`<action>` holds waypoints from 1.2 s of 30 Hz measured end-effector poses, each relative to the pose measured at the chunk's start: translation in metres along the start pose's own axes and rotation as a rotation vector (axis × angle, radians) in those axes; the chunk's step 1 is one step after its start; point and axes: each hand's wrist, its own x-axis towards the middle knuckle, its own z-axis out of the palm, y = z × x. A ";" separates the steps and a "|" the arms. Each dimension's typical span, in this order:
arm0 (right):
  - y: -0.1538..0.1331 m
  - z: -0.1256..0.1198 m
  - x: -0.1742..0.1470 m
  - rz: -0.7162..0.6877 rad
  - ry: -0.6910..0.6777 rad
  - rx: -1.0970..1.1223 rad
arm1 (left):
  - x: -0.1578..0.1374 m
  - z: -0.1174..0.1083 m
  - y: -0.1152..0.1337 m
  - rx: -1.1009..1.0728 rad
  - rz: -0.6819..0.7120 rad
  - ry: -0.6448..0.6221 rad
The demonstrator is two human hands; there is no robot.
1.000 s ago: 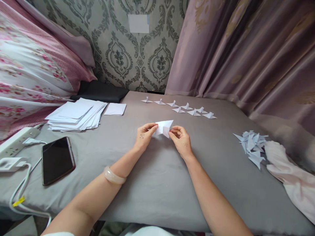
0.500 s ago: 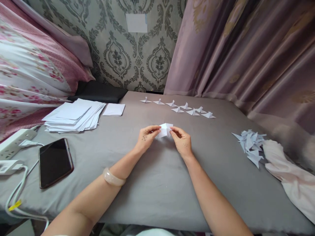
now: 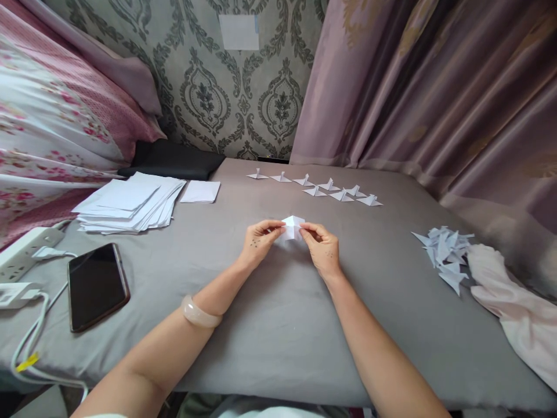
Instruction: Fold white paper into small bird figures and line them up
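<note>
Between my two hands is a small piece of folded white paper point(image 3: 292, 227), creased down its middle and lifted a little off the grey cloth. My left hand point(image 3: 260, 239) pinches its left edge between thumb and fingers. On the opposite edge, my right hand point(image 3: 321, 244) has the same kind of pinch. Beyond them, several folded paper birds point(image 3: 329, 185) stand in two rows on the cloth. Fingertips cover the paper's side corners.
Stacked white paper point(image 3: 130, 203) and a smaller paper pile point(image 3: 201, 191) lie at the left. Nearer are a phone point(image 3: 98, 287), a power strip point(image 3: 30, 249) and white cables. To the right, a heap of folded paper pieces point(image 3: 446, 247) touches a pale cloth point(image 3: 513, 302).
The paper between my hands looks slightly narrower, with the hands a touch closer together. My view has tilted a little; the other things stay where they were.
</note>
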 end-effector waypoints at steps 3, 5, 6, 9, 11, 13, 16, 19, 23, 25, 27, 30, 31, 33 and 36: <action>-0.001 0.000 -0.001 -0.042 0.002 -0.017 | 0.000 0.000 0.000 0.030 0.052 -0.004; -0.002 0.001 -0.001 -0.059 0.018 -0.032 | 0.001 -0.001 0.000 0.067 0.115 -0.002; -0.003 0.001 -0.001 -0.063 0.026 -0.045 | 0.001 -0.002 0.000 0.087 0.145 0.003; -0.007 0.000 -0.001 -0.078 0.013 -0.091 | 0.002 -0.003 0.001 0.154 0.200 0.001; -0.010 -0.002 -0.001 -0.104 -0.024 -0.117 | 0.002 -0.004 0.003 0.211 0.234 -0.024; -0.012 -0.003 -0.001 -0.141 -0.057 -0.138 | 0.001 -0.004 0.004 0.269 0.280 -0.055; -0.014 -0.002 -0.003 -0.199 -0.086 -0.175 | 0.000 -0.003 0.005 0.331 0.349 -0.108; -0.013 -0.001 -0.003 -0.204 -0.110 -0.182 | 0.000 -0.003 0.003 0.332 0.365 -0.150; -0.006 -0.009 0.002 -0.086 0.017 -0.221 | 0.004 -0.007 0.003 0.320 0.280 -0.039; 0.001 -0.018 0.006 0.033 0.116 -0.263 | 0.005 -0.010 0.005 0.304 0.175 0.027; 0.008 -0.025 0.010 0.122 0.165 -0.273 | 0.006 -0.012 0.006 0.261 0.067 0.053; 0.018 -0.027 0.012 0.180 0.121 -0.237 | 0.005 -0.009 0.006 0.175 -0.030 0.059; 0.020 -0.025 0.012 0.194 0.092 -0.215 | 0.004 -0.007 0.005 0.150 -0.051 0.052; 0.024 -0.018 0.011 0.213 0.040 -0.167 | 0.004 -0.003 0.004 0.106 -0.091 0.022; 0.025 -0.005 0.010 0.200 -0.008 -0.090 | 0.004 0.002 0.002 0.054 -0.140 -0.020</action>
